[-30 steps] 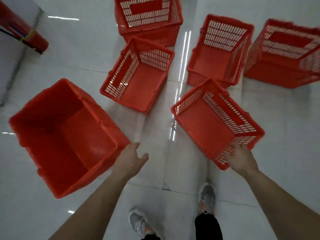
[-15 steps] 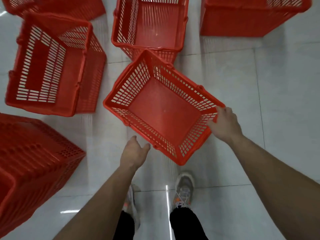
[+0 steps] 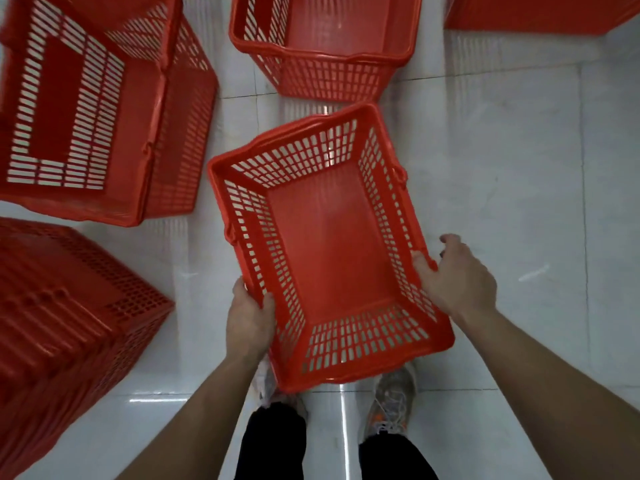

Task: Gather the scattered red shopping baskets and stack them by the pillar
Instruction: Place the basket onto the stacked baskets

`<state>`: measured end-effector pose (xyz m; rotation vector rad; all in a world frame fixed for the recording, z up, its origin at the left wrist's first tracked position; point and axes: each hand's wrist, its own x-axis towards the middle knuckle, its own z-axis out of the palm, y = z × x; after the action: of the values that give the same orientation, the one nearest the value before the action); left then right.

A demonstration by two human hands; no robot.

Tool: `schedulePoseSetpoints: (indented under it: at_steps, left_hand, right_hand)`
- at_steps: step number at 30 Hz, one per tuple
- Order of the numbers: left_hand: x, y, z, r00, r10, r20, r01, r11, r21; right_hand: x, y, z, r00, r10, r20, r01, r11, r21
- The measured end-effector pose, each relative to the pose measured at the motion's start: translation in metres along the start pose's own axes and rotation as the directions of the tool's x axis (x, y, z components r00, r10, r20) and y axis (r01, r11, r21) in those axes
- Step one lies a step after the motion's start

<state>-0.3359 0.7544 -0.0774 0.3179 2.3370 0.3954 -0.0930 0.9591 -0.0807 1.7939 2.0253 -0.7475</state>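
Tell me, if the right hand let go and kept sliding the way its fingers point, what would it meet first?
The right hand points up-left, so it would likely cross the held basket; beyond that stands the upright basket, though depth is unclear.

I hold a red basket (image 3: 329, 244) by its long rims, my left hand (image 3: 247, 317) and right hand (image 3: 457, 278) each clamped on, above my shoes (image 3: 394, 389); a stack of baskets (image 3: 62, 323) stands left on the floor (image 3: 519, 168).
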Motion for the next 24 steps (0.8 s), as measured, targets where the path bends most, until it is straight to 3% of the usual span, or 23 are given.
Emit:
schedulePoseSetpoints:
  at_steps: [3, 9, 13, 19, 24]
  left_hand:
    - [0.021, -0.010, -0.014, 0.999, 0.036, -0.025, -0.035, 0.999, 0.029]
    - [0.018, -0.011, -0.061, 0.989, 0.107, -0.104, -0.109, 0.994, -0.008]
    - [-0.026, 0.004, -0.117, 0.986, 0.132, -0.104, -0.139, 0.988, -0.063]
    - [-0.127, 0.041, -0.250, 0.979, 0.102, -0.174, -0.135, 0.973, -0.187]
    - [-0.195, 0.028, -0.376, 0.945, 0.006, -0.327, -0.106, 0.952, -0.287]
  right_hand:
    - [-0.001, -0.029, 0.022, 0.992, -0.085, 0.091, 0.064, 0.976, 0.209]
    - [-0.035, -0.054, 0.006, 0.990, -0.139, -0.041, 0.144, 0.965, 0.220]
    - [-0.079, -0.080, -0.058, 0.979, -0.165, -0.118, 0.192, 0.946, 0.263]
    - [-0.169, -0.151, -0.209, 0.960, -0.233, -0.153, 0.270, 0.914, 0.302]
    - [-0.250, -0.247, -0.293, 0.920, -0.357, -0.160, 0.390, 0.868, 0.307]
